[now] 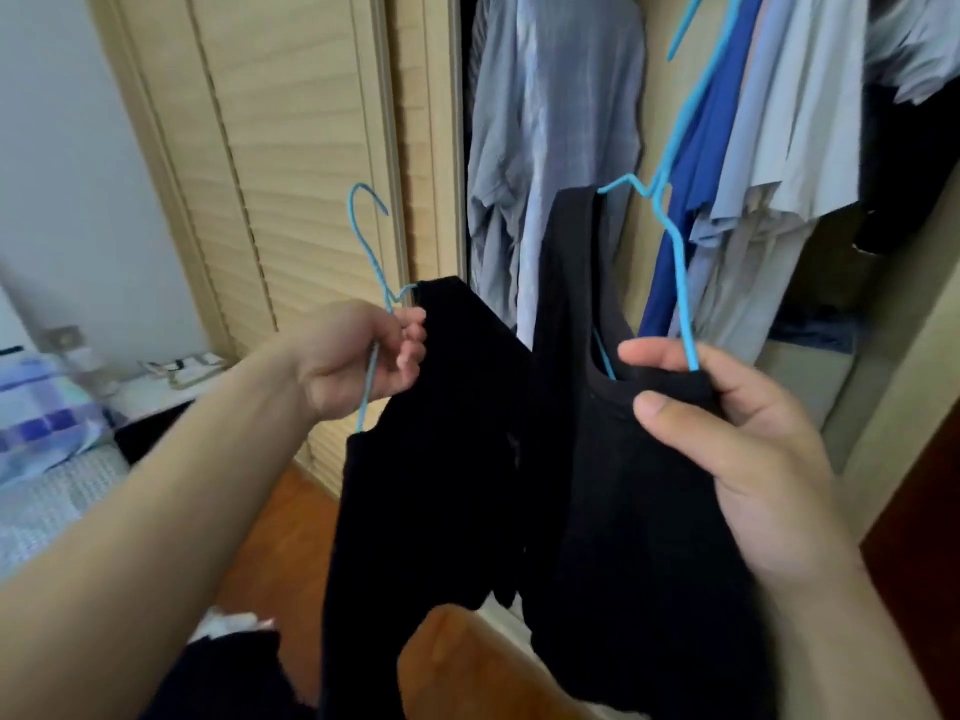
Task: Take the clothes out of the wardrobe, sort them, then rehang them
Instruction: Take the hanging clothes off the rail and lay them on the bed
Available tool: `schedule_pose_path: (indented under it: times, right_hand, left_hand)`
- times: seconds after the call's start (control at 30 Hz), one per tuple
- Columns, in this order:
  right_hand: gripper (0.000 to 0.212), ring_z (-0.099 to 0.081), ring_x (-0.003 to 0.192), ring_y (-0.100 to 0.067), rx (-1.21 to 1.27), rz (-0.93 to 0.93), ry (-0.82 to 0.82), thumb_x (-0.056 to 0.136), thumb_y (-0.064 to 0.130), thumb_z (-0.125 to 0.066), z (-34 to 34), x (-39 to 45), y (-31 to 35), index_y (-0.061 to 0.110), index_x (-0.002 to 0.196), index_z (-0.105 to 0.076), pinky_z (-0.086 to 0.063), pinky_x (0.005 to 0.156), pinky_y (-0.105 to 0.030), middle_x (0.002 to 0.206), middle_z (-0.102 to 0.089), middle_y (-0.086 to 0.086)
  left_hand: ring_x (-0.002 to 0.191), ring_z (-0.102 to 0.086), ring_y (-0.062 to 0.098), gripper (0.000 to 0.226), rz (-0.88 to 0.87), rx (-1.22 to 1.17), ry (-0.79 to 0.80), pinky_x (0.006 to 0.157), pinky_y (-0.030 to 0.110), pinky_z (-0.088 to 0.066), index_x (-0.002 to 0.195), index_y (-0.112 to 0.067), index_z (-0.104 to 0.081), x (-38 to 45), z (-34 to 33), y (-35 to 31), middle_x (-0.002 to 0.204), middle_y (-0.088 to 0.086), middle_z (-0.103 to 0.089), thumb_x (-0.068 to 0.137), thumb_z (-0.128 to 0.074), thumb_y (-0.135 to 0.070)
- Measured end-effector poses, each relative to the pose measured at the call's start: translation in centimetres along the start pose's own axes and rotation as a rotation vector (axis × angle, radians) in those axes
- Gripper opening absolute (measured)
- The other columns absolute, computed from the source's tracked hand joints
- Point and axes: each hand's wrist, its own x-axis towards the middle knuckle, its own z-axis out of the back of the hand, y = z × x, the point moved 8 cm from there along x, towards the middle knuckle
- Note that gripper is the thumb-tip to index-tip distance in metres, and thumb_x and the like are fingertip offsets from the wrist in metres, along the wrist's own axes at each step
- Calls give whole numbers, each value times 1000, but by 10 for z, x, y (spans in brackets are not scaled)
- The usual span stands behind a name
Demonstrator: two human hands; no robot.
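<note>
A louvred door (291, 163) is standing at the left of the opening, its slats pale wood. A bed (47, 491) with a grey quilt is lying along the left edge, a blue checked pillow (41, 413) sitting on it. Wooden floor (280, 543) is showing below the door.

A bed (47, 491) with a pale quilted cover stands at the far left; a blue-and-white checked pillow (41, 407) lies on it. Beside the bed, wooden floor (291, 543) runs to the wardrobe.
</note>
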Motion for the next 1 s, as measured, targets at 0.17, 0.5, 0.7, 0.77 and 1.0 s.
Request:
schedule_pose_path:
  times: [0.17,0.5,0.7,0.77,1.0]
  right_hand:
    - [38,-62,115,-21,-201,-211,-55,78,15,-67,5,-43,-119,37,109,-69,-45,106,-48,113,-70,3]
    - [23,-64,108,-14,-255,-474,47,88,6,-65,10,-154,-225,22,103,-71,-47,94,-25,108,-70,2]
    - [28,-59,113,4,-275,-454,153,98,6,-57,20,-165,-196,25,117,-66,-41,90,-9,116,-68,21]
    - [27,-56,117,7,-294,-447,191,100,13,-57,23,-164,-190,31,119,-63,-39,92,-7,120,-65,25]
    - [14,-57,101,-1,-420,-495,316,89,43,-66,7,-161,-202,29,92,-65,-46,83,-24,106,-59,11]
  left_hand:
    - [48,-35,10,40,141,-217,-39,39,17,-32,97,-9,-52,-11,-8,146,64,3,-43,86,-23,16]
    - [96,-70,28,27,205,-231,-51,68,32,-56,122,-4,-57,-21,-43,277,107,17,-69,97,-49,2]
    - [107,-71,32,30,178,-237,136,106,50,-43,133,2,-51,-39,-75,281,120,20,-71,105,-42,-6]
    - [101,-71,29,27,150,-263,140,97,46,-47,129,-2,-55,-40,-81,276,113,15,-73,106,-43,-11]
    - [60,-60,20,9,122,-182,-106,72,34,-51,104,-13,-52,-37,-72,267,67,3,-54,107,-45,-18]
